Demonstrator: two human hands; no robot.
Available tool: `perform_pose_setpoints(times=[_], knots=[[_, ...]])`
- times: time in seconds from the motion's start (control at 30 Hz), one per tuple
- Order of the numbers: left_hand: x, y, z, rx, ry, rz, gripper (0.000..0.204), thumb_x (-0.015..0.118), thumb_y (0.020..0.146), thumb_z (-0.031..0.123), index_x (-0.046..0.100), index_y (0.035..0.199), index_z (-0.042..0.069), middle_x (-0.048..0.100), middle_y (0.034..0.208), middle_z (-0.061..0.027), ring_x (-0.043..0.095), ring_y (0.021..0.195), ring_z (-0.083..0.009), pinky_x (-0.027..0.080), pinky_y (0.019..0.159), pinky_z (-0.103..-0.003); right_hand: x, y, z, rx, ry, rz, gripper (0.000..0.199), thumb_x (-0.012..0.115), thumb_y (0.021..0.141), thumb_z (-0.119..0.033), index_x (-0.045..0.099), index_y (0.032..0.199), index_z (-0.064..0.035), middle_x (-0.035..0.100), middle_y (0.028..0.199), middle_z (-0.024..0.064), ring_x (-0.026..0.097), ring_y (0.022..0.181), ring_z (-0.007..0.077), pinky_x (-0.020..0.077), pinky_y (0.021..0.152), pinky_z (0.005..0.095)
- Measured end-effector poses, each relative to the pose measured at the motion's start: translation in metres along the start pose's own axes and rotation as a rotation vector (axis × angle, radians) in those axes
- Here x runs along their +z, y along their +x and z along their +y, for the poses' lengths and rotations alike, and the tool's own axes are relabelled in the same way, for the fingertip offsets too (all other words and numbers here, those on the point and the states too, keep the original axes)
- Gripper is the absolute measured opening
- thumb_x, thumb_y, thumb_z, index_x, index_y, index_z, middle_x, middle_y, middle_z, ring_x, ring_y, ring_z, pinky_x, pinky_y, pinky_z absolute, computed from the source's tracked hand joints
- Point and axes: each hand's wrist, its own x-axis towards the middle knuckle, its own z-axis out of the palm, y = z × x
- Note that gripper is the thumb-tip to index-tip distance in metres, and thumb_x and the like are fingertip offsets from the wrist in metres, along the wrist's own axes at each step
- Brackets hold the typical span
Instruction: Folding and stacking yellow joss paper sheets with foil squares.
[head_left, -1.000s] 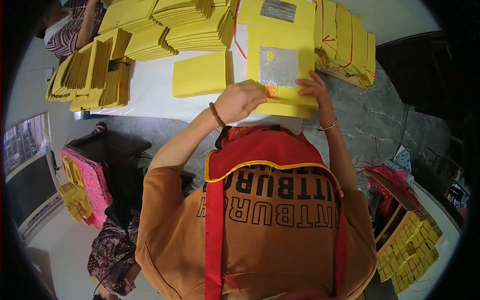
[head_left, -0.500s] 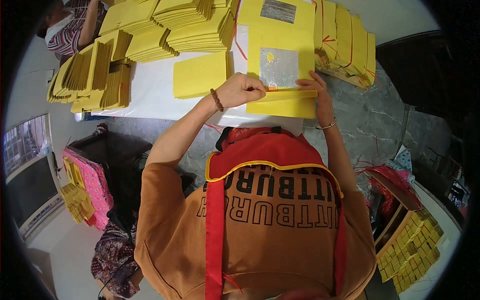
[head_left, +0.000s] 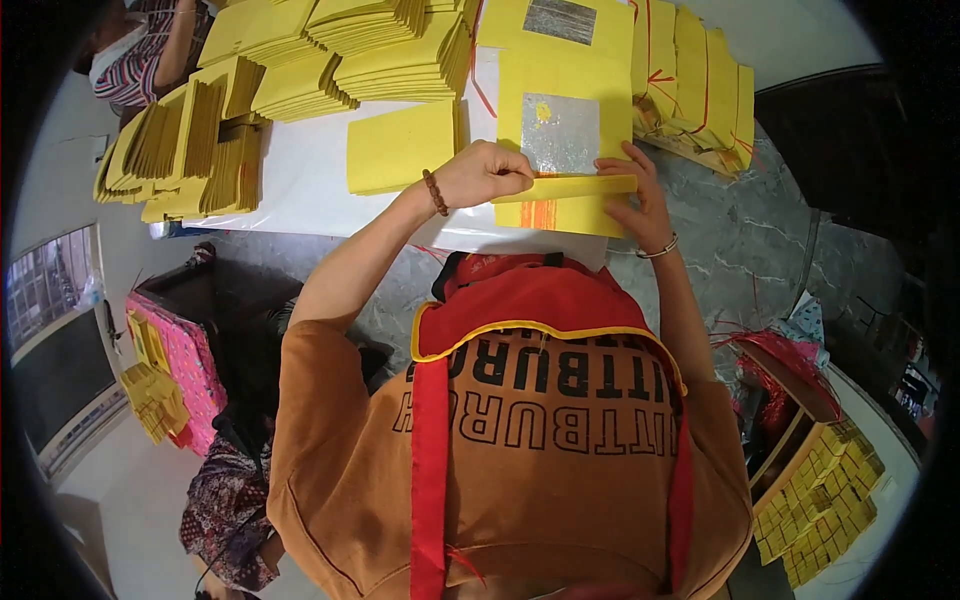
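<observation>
On the white table lies a yellow paper sheet point(head_left: 510, 110) with a silver foil square point(head_left: 560, 130). A narrow folded paper strip point(head_left: 585, 186) runs across its near part, and orange marks show on the paper below it. My left hand point(head_left: 485, 178), wearing a beaded bracelet, is closed with thumb and fingers pressed together on the strip's left end. At the right end is my right hand point(head_left: 645, 200), its fingers spread above the strip and its thumb apart below, touching the paper. A folded yellow paper stack point(head_left: 400, 150) rests left of my left hand.
Folded yellow paper stacks point(head_left: 390, 60) fill the table's far left side. Bundles tied with red string point(head_left: 690, 90) stand to the right. Another person's arm point(head_left: 178, 45) shows at the far left. A pink patterned box point(head_left: 180, 370) stands lower left, a yellow-paper pile point(head_left: 820, 500) lower right.
Orange marks now show below the strip, where plain yellow was visible before. My right thumb has come out below the strip's right end. My left hand keeps nearly the same place.
</observation>
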Motion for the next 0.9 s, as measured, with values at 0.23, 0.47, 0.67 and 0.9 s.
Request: perform_pose_setpoints(times=[0.23,0.47,0.67,0.9], knots=[[-0.007,-0.021,0.015,0.409,0.363,0.015,0.043,0.07,0.073,0.023,0.058,0.111,0.007,0.056,0.111,-0.0119,0.05,0.098,-0.0284,0.039,0.084,-0.038,0.002,-0.002,0.011,0.005,-0.01,0.041,0.021,0.066,0.075,-0.009,0.065,0.096,-0.0088,0.062,0.106,0.0023,0.036,0.124,0.0262,0.0308,0.1,0.0364],[-0.003,-0.008,-0.006,0.529,0.992,0.422,0.038,0.057,0.072,0.008,0.059,0.109,0.011,0.057,0.109,-0.0069,0.05,0.1,-0.0247,0.04,0.082,-0.036,-0.008,0.004,0.009,-0.111,0.023,0.038,0.026,0.067,0.072,-0.014,0.065,0.098,-0.0113,0.061,0.108,0.003,0.04,0.121,0.0272,0.0306,0.1,0.039],[0.008,-0.04,0.017,0.683,1.098,0.414,0.033,0.053,0.07,0.006,0.061,0.102,0.012,0.058,0.101,-0.0053,0.054,0.092,-0.02,0.04,0.075,-0.031,-0.023,-0.007,-0.041,-0.333,-0.566,-0.041,0.028,0.068,0.071,-0.018,0.065,0.099,-0.017,0.058,0.114,0.0031,0.046,0.116,0.0276,0.0327,0.095,0.038],[0.03,-0.043,-0.009,0.306,0.421,0.453,0.019,0.056,0.081,0.014,0.062,0.098,0.007,0.059,0.076,-0.0102,0.057,0.072,-0.0263,0.045,0.062,-0.036,-0.013,-0.016,-0.047,0.133,-0.168,-0.195,0.02,0.064,0.076,-0.02,0.065,0.095,-0.0118,0.064,0.1,0.0033,0.058,0.1,0.0201,0.0407,0.081,0.0349]])
